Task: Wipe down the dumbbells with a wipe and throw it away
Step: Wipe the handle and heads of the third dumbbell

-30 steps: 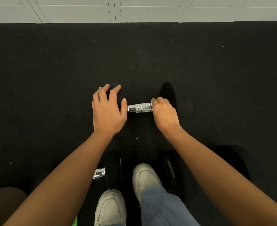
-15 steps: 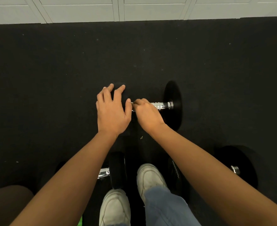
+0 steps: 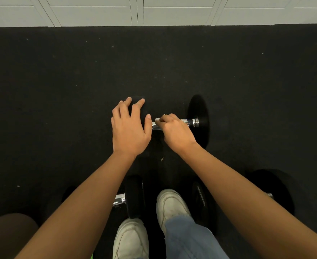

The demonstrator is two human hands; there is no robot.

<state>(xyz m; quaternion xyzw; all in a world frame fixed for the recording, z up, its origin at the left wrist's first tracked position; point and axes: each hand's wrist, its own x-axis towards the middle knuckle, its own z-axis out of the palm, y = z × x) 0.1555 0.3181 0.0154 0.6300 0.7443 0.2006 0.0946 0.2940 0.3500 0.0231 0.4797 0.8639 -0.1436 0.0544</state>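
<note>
A black dumbbell [image 3: 198, 116] with a chrome handle lies crosswise on the dark floor in front of me. My left hand [image 3: 129, 128] rests with spread fingers on its left head, which is mostly hidden under the palm. My right hand [image 3: 174, 131] is closed around the handle near its left end, with a bit of white wipe [image 3: 158, 118] showing at the fingertips. The right part of the handle and the right head are uncovered.
Two more dumbbells lie near my feet: one [image 3: 133, 195] under my left forearm, one [image 3: 273, 189] under my right forearm. My white shoes [image 3: 170, 204] stand between them. A white panelled wall [image 3: 154, 10] borders the black rubber floor [image 3: 60, 90].
My right hand slid left along the handle from its right end to the left end, baring the right part of the handle. The left hand stayed on the left head.
</note>
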